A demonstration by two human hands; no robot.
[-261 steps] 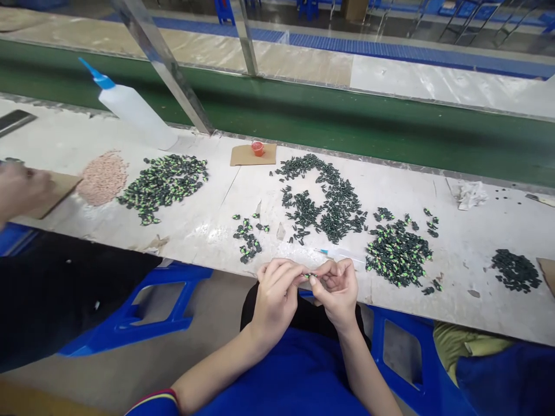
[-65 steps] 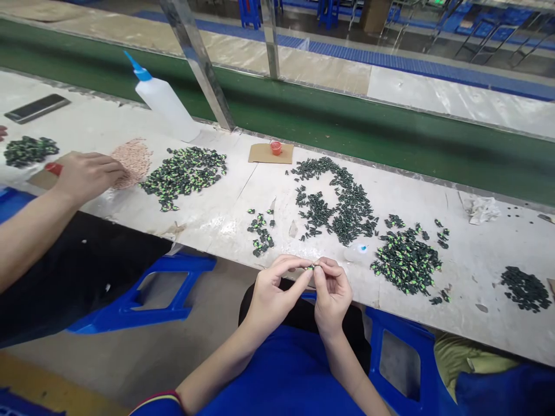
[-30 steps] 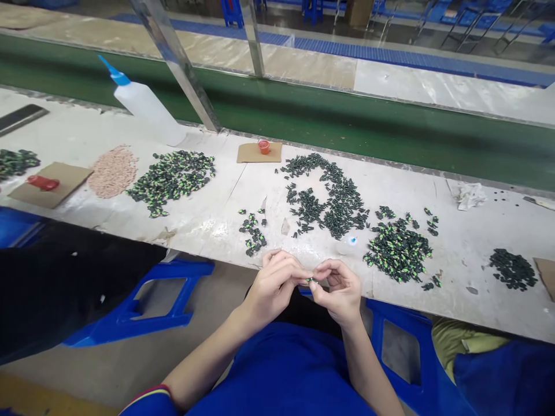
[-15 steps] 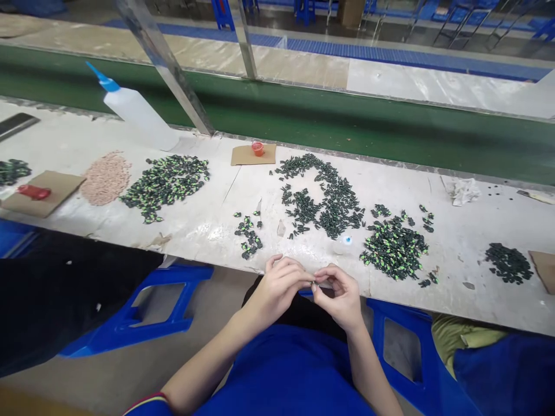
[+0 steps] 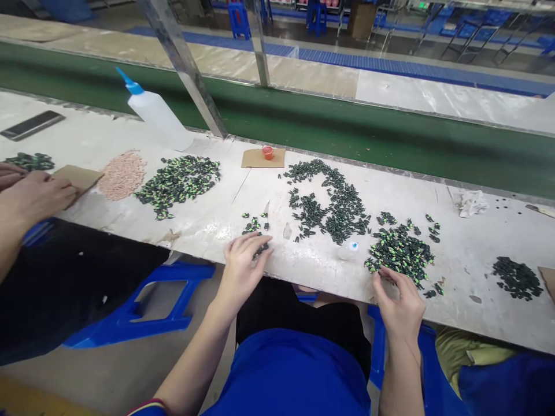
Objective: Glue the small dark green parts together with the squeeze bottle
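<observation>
My left hand is over a small group of dark green pieces near the table's front edge, its fingers curved and apart. At the near edge of a pile of dark pieces with bright green spots is my right hand; its thumb and fingertips are close together, and whatever is between them is too small to make out. Between the hands, farther back, lie many plain dark green pieces. A small clear bottle with a blue tip is near the right pile.
A co-worker's hands are at the left by a cardboard piece. Nearby are pink pieces, another green-spotted pile and a white bottle. A red cup sits on cardboard behind; dark pieces lie far right.
My hands were together at the table edge and have separated, left to the small group, right to the spotted pile. A co-worker's hands now show at the left. The view has shifted slightly.
</observation>
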